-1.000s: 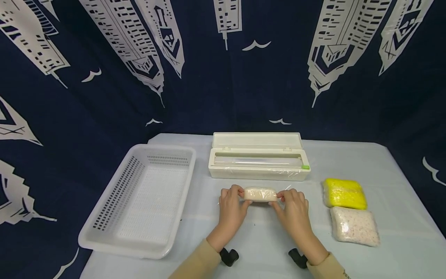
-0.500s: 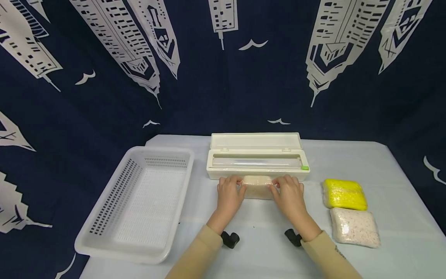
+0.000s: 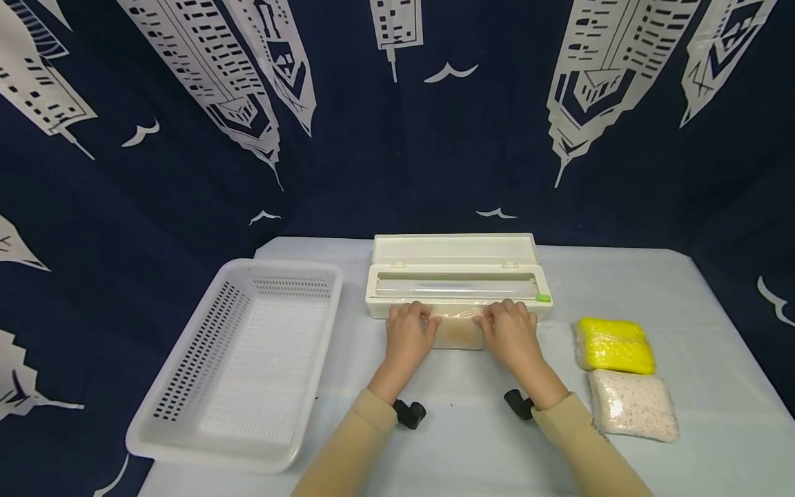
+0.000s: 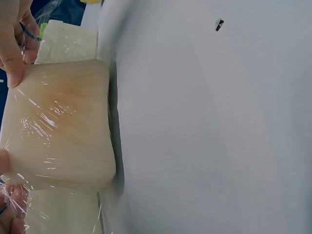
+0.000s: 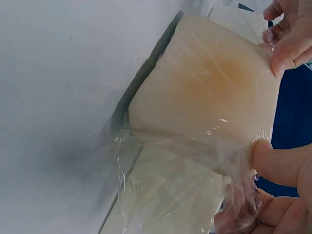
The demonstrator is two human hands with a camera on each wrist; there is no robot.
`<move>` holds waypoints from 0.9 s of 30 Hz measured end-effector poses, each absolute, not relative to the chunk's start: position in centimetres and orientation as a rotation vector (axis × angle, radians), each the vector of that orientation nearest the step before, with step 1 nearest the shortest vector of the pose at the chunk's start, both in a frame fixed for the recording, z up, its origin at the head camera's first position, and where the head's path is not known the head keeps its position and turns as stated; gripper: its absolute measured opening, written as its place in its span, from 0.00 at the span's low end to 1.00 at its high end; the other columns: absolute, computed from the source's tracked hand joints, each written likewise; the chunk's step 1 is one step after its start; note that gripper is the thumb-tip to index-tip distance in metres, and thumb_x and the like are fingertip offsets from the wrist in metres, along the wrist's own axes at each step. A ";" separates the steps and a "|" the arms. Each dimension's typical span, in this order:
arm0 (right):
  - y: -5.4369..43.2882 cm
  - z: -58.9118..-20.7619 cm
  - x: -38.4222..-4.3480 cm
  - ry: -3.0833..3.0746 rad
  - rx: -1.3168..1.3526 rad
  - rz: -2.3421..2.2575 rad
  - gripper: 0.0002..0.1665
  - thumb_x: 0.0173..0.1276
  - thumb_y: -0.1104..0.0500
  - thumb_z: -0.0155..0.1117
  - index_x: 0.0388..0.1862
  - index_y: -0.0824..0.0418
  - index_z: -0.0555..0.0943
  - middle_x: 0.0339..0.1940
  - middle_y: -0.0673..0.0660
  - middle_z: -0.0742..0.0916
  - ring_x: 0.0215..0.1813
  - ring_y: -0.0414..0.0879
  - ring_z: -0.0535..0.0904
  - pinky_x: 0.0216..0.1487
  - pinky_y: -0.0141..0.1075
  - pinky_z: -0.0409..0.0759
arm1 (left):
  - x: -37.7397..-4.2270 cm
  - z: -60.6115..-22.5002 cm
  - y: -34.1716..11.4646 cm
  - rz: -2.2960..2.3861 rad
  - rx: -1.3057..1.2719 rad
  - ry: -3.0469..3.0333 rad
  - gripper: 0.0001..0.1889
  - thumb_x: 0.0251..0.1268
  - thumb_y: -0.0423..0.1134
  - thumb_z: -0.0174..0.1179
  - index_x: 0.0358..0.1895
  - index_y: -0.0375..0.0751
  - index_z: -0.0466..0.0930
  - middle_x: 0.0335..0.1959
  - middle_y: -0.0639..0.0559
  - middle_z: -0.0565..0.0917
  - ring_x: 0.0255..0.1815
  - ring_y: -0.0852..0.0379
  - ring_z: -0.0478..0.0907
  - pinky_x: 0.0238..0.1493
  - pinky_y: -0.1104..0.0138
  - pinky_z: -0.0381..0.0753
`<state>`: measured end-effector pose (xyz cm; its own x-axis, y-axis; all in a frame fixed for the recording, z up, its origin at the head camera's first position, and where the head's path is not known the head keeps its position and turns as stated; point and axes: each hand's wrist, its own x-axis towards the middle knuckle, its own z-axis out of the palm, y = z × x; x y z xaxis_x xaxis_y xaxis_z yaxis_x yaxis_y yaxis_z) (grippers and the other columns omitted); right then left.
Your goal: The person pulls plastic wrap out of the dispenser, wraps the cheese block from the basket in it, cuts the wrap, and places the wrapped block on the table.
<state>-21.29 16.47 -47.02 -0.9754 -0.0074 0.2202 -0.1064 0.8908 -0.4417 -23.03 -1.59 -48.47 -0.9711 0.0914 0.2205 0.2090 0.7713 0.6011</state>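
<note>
A cream-coloured block with a tan patch, soft-edged and wrapped in clear cling film, stands tilted at the front of the cling film dispenser. My left hand pinches the film at its left side, thumb on the block's face. At the other side my right hand pinches the film too. In the left wrist view the block has shiny film over its face. Loose clear film bunches at the right hand's fingers in the right wrist view. Some fingertips are hidden behind the block.
The dispenser's lid is up, with a film roll inside and a green tab at its right end. A white perforated basket stands at left. To the right lie a yellow wrapped block and a pale speckled wrapped block.
Both hands have moved forward to the dispenser with the block. It showed a narrow edge before; now it is tipped up and its broad face shows.
</note>
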 end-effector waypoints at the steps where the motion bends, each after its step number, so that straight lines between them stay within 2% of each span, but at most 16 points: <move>1: 16.5 -46.9 -21.4 -2.858 0.080 0.691 0.15 0.69 0.54 0.65 0.36 0.67 0.82 0.34 0.62 0.82 0.41 0.58 0.73 0.42 0.50 0.65 | -23.1 -48.5 -1.6 -0.994 -0.237 -2.788 0.14 0.65 0.46 0.65 0.44 0.38 0.83 0.35 0.50 0.84 0.42 0.52 0.70 0.44 0.63 0.68; 7: 17.1 -46.3 -21.6 -2.886 0.052 0.776 0.18 0.68 0.53 0.65 0.41 0.69 0.81 0.36 0.63 0.82 0.43 0.58 0.73 0.44 0.50 0.65 | -23.2 -48.4 -2.0 -1.054 -0.224 -2.797 0.17 0.64 0.48 0.66 0.48 0.39 0.81 0.43 0.47 0.81 0.51 0.49 0.68 0.52 0.56 0.68; 15: 18.2 -46.2 -21.2 -2.851 0.074 0.908 0.25 0.67 0.53 0.67 0.51 0.72 0.77 0.45 0.67 0.82 0.51 0.62 0.74 0.53 0.54 0.66 | -22.9 -47.9 -2.4 -1.104 -0.235 -2.736 0.21 0.63 0.45 0.67 0.53 0.36 0.78 0.52 0.42 0.77 0.55 0.45 0.64 0.57 0.52 0.66; 20: 20.6 -45.7 -21.3 -2.742 0.014 0.961 0.21 0.69 0.56 0.64 0.52 0.71 0.78 0.50 0.69 0.81 0.54 0.64 0.72 0.56 0.57 0.67 | -23.0 -46.6 -2.2 -1.115 -0.293 -2.615 0.14 0.65 0.40 0.64 0.51 0.39 0.79 0.50 0.44 0.79 0.53 0.47 0.65 0.56 0.56 0.67; 23: 22.6 -45.5 -21.8 -2.714 -0.097 0.971 0.19 0.71 0.58 0.61 0.54 0.70 0.78 0.56 0.72 0.78 0.59 0.67 0.70 0.60 0.60 0.68 | -23.4 -45.6 -1.6 -1.106 -0.363 -2.573 0.10 0.66 0.38 0.63 0.48 0.41 0.81 0.49 0.47 0.81 0.52 0.50 0.66 0.55 0.59 0.67; 27: 24.8 -45.7 -22.9 -2.796 -0.179 1.034 0.24 0.72 0.57 0.60 0.62 0.68 0.75 0.67 0.75 0.71 0.69 0.72 0.63 0.67 0.65 0.63 | -23.9 -44.1 0.3 -1.042 -0.485 -2.605 0.08 0.67 0.38 0.62 0.46 0.45 0.83 0.50 0.50 0.83 0.52 0.52 0.69 0.55 0.62 0.69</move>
